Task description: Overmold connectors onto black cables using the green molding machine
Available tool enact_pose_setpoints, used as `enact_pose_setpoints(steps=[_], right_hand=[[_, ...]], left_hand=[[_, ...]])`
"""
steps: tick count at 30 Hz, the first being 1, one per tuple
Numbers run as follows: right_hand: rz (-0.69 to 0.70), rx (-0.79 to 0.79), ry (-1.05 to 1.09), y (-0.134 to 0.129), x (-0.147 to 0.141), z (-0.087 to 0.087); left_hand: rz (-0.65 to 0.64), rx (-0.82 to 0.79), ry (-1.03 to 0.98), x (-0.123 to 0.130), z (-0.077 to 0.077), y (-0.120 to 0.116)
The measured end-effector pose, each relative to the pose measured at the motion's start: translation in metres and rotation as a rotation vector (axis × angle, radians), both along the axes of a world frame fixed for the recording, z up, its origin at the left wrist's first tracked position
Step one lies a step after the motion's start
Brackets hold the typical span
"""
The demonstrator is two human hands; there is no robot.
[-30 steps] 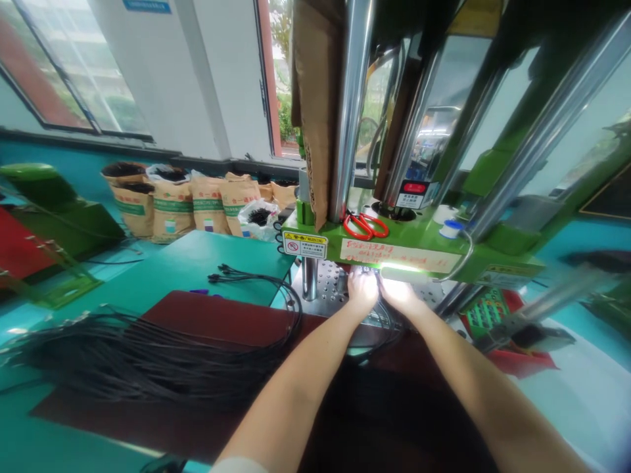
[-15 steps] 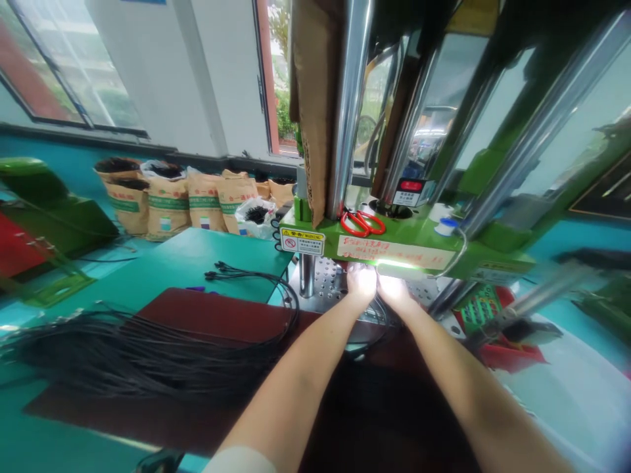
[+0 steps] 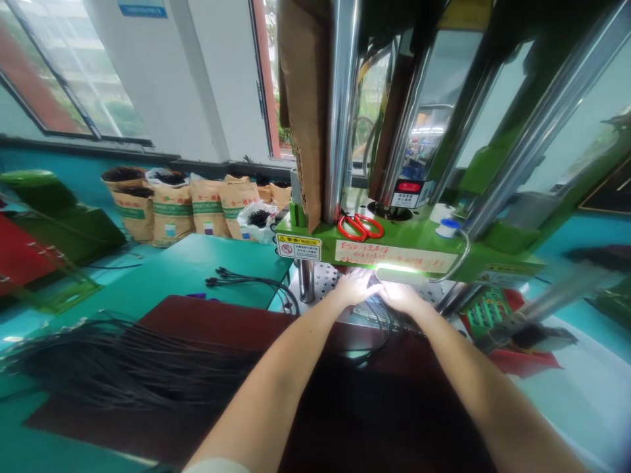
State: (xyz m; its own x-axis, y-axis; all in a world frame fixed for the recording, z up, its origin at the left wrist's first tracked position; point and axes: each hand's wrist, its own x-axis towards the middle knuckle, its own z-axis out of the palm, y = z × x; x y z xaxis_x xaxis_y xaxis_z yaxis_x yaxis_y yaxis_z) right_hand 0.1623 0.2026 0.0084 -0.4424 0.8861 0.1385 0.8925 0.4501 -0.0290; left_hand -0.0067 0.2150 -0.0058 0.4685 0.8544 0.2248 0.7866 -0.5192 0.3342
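Under the green press block (image 3: pixel 315 231), my left hand (image 3: pixel 355 288) reaches in over the perforated metal plate (image 3: pixel 323 279), its visible fingers stretched forward and the thumb apart. My right hand (image 3: pixel 400 295) is close beside it, bent inward; glare and the block's edge hide its fingertips. Several black cables (image 3: pixel 382 315) run from between the hands down toward me over the metal base. Both hands are at the cables' far ends, but which finger touches which cable cannot be made out. The cable ends are hidden beneath the hands.
Red-handled scissors (image 3: pixel 359 227) and a blue-and-white spool (image 3: pixel 447 228) rest on the block. A large bundle of black cables (image 3: pixel 123 361) covers the brown board (image 3: pixel 197 318) at left. More cable ends (image 3: pixel 221 277) lie on the green table (image 3: pixel 167 266). Steel columns (image 3: pixel 340 118) flank the work space.
My left hand has shifted slightly left and its fingers have spread. My right hand has moved a little right and down. More of the cables shows between them. The view has shifted slightly.
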Motion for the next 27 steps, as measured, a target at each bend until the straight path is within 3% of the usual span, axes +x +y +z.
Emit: enact_pose_setpoints(steps=[8, 13, 17, 22, 27], right_hand=[[-0.062, -0.040, 0.055, 0.003, -0.006, 0.006], [-0.090, -0.032, 0.083, -0.005, 0.010, 0.004], [-0.092, -0.048, 0.096, -0.007, 0.019, 0.000], [-0.101, -0.071, 0.158, -0.002, 0.019, -0.003], [-0.104, -0.066, 0.269, 0.004, 0.019, -0.005]], left_hand=[[0.044, -0.144, 0.030, 0.008, 0.004, 0.012], [-0.001, -0.139, 0.030, -0.013, 0.013, 0.002], [-0.004, -0.096, 0.032, -0.027, 0.009, -0.004], [0.048, -0.106, 0.033, -0.022, 0.005, -0.001], [0.080, -0.179, -0.003, -0.017, 0.012, 0.001]])
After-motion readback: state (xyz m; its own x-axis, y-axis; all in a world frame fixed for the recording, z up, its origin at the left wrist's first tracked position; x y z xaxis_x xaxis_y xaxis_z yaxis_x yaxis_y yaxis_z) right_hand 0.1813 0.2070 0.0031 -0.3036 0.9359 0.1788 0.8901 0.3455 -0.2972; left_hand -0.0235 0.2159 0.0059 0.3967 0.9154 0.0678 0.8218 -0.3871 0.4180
